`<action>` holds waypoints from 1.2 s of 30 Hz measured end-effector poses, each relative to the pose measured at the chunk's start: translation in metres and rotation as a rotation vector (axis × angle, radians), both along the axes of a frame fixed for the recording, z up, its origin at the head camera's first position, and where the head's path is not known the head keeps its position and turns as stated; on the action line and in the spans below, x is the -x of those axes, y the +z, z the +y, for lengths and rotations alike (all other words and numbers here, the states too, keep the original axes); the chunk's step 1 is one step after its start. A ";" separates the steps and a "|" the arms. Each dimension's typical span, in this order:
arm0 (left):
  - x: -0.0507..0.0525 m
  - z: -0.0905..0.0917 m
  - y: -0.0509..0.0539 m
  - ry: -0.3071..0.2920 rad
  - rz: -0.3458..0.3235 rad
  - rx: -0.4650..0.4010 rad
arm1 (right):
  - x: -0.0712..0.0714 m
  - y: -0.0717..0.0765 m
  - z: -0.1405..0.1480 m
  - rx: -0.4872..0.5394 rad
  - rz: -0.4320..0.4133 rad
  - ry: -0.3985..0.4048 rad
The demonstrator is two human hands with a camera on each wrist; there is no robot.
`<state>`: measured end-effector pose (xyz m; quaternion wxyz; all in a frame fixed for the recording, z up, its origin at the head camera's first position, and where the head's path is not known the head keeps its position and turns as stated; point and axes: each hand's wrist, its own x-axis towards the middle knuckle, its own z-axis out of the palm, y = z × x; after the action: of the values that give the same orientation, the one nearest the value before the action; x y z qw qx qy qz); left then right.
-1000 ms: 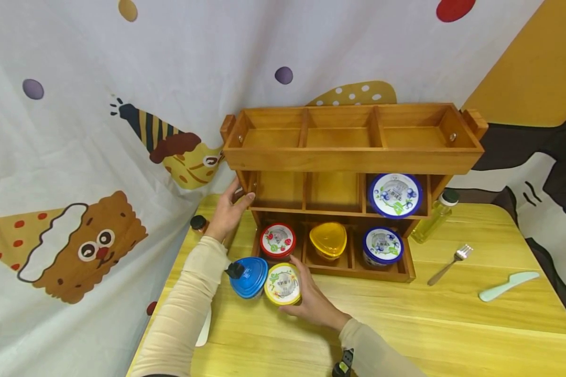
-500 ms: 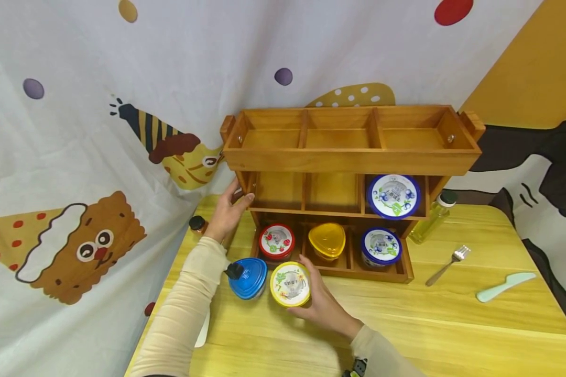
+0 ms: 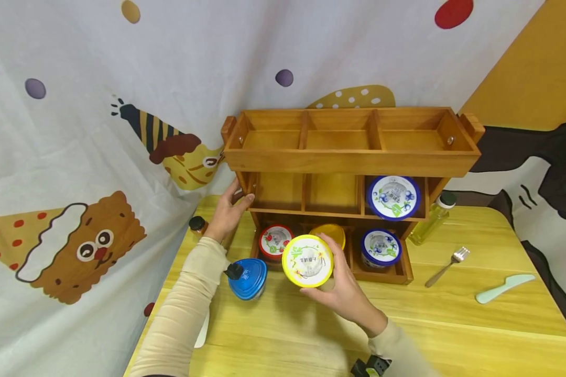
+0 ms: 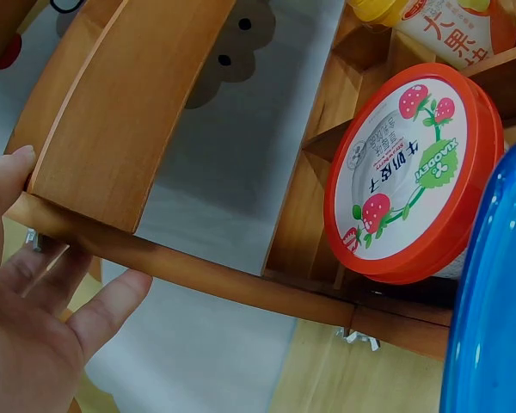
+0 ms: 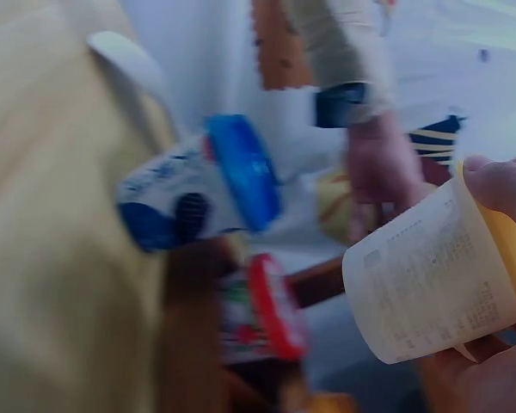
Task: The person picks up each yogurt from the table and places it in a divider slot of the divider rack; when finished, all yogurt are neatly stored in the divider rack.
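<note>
My right hand (image 3: 346,288) grips a tub with a yellow-rimmed lid (image 3: 307,261) by its side, lifted above the table in front of the rack. In the right wrist view this tub (image 5: 430,275) is tilted, its printed white wall showing. My left hand (image 3: 228,214) holds the left side of a three-tier wooden rack (image 3: 351,161); in the left wrist view the thumb and fingers lie on either side of its wood (image 4: 189,265). On the bottom tier sit a red-lidded tub (image 3: 274,241), a yellow-lidded container (image 3: 336,230), partly hidden, and a blue-lidded tub (image 3: 381,247).
A larger blue-lidded tub (image 3: 393,197) sits in the middle tier's right compartment. A bright-blue-lidded cup (image 3: 248,277) stands by my left forearm, near a small dark-capped bottle (image 3: 198,225). Rightward are an oil bottle (image 3: 431,222), a fork (image 3: 447,267) and a pale green knife (image 3: 504,289).
My right hand has lifted the yellow-lidded tub and carried it right, away from the bright-blue-lidded cup, to in front of the bottom tier. My left hand has stayed on the rack.
</note>
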<state>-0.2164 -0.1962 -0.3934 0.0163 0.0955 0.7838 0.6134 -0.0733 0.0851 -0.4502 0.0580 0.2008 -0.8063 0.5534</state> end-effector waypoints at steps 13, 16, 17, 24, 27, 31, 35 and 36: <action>0.003 -0.001 -0.003 -0.008 -0.001 -0.003 | 0.030 0.058 0.022 0.142 0.212 -0.001; 0.008 -0.003 -0.012 -0.004 0.009 -0.005 | 0.040 0.063 0.026 0.168 0.235 -0.018; 0.008 -0.003 -0.012 -0.004 0.007 -0.008 | 0.043 0.064 0.027 0.167 0.244 -0.034; 0.003 -0.002 -0.007 -0.002 0.010 0.000 | 0.062 0.061 0.032 0.174 0.257 -0.124; 0.001 -0.001 -0.005 -0.002 0.009 -0.010 | 0.068 0.056 0.032 0.171 0.255 -0.149; 0.003 0.000 -0.005 -0.004 0.020 -0.019 | 0.074 0.055 0.030 0.139 0.277 -0.206; 0.002 0.000 -0.004 -0.001 0.015 -0.013 | 0.073 0.064 0.024 0.120 0.281 -0.245; 0.002 0.000 -0.003 0.001 0.012 -0.009 | 0.072 0.067 0.022 0.111 0.277 -0.249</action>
<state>-0.2181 -0.1964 -0.3969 0.0108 0.0991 0.7810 0.6165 -0.1456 0.1072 -0.3836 0.2477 0.1702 -0.7775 0.5524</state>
